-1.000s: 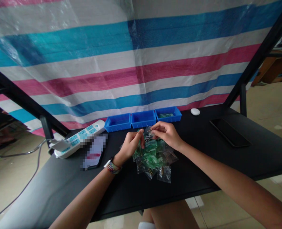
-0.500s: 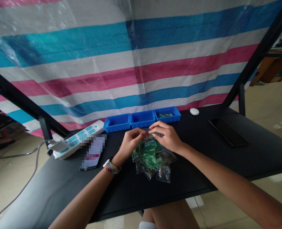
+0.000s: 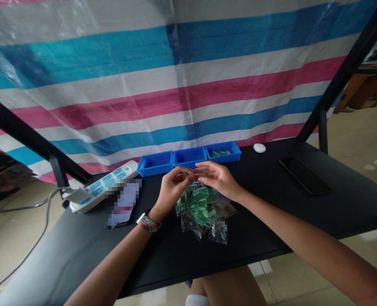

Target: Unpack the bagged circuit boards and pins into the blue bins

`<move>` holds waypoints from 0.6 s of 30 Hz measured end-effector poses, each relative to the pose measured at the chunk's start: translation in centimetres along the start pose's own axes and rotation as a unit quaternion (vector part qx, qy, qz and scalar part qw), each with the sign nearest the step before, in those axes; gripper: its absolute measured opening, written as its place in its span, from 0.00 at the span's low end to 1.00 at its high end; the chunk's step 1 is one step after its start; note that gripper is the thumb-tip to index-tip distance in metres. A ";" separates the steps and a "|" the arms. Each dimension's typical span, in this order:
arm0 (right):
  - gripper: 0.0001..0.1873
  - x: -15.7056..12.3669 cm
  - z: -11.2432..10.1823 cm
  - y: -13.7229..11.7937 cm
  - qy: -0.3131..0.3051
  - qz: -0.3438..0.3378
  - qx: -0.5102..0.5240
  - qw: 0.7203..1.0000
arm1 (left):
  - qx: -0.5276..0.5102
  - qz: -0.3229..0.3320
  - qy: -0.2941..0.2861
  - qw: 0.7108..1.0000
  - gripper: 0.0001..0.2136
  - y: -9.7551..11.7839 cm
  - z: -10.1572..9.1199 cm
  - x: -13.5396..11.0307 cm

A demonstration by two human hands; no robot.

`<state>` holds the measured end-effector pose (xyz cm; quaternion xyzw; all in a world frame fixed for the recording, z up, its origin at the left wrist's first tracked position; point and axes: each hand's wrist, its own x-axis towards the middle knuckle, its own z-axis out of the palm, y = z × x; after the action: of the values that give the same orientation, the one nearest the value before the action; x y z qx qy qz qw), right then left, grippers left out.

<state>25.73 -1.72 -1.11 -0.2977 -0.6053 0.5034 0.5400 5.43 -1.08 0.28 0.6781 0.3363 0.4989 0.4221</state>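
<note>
My left hand [image 3: 171, 190] and my right hand [image 3: 218, 179] meet fingertip to fingertip above a pile of small clear plastic bags [image 3: 202, 208] holding green parts and brown pins, on the black table [image 3: 303, 212]. Both hands pinch one small clear bag [image 3: 193, 173] between them, lifted just off the pile. Its contents are too small to make out. A beaded band circles my left wrist. Three blue trays [image 3: 188, 157] sit in a row just beyond my hands; the right one [image 3: 223, 152] holds a few green bags.
A white power strip [image 3: 100, 187] with a grey cable lies at the left, beside a blurred-out flat item [image 3: 123, 203]. A black phone [image 3: 304, 175] and a small white round object [image 3: 259, 148] lie at the right. A striped tarp hangs behind the table.
Both hands have lifted slightly and come closer together over the pile, still pinching the small bag; my right fingers have stretched out more toward the left hand.
</note>
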 end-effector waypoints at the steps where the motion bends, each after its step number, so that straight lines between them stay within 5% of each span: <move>1: 0.17 -0.1 0.1 0.1 0.004 0.000 -0.011 1.000 | 0.004 0.000 -0.006 1.000 0.10 0.1 0.1 0.0; 3: 0.10 -0.1 0.2 0.2 0.022 -0.005 -0.024 0.999 | 0.010 0.001 -0.008 1.000 0.10 0.2 0.2 -0.1; 7: 0.12 0.6 -1.1 -0.3 0.103 -0.046 -0.032 0.993 | 0.019 -0.010 0.003 1.000 0.11 -0.4 -0.1 0.0; 12: 0.13 2.9 -6.6 -1.1 0.299 -0.167 -0.037 0.939 | 0.157 0.010 0.001 0.988 0.04 -1.4 -0.9 0.2; 18: 0.13 4.4 -13.0 -1.4 0.421 -0.240 -0.030 0.874 | 0.398 0.034 -0.060 0.915 0.10 -1.7 -1.0 0.1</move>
<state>37.37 5.51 0.60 -0.3427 -0.3884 0.1672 0.8389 4.42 -0.04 -1.11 0.8297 0.4581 0.2960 0.1191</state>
